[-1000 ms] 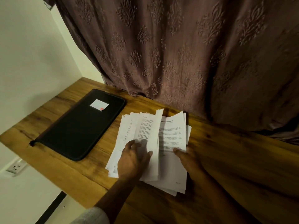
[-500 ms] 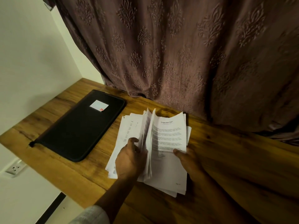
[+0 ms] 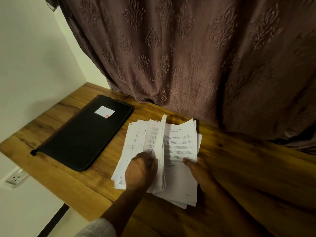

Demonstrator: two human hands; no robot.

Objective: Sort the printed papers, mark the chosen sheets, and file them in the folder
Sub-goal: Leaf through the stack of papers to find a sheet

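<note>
A loose stack of white printed papers (image 3: 179, 147) lies on the wooden table (image 3: 239, 168), fanned out to the left. My left hand (image 3: 140, 170) grips a bunch of sheets near their lower half and holds them lifted on edge. My right hand (image 3: 198, 168) rests on the right side of the stack, its thumb pressing down on the exposed page with a printed heading. A black zipped folder (image 3: 85, 134) with a small white label (image 3: 104, 111) lies closed to the left of the papers.
A patterned brown curtain (image 3: 188, 57) hangs along the back of the table and drapes onto it at the right. A white wall (image 3: 34, 57) bounds the left side. A wall socket (image 3: 16, 178) sits below the table's left edge.
My left hand turned sheets from the right side over toward the left, exposing a page with a heading; the bunch now stands on edge. My right hand stayed put.
</note>
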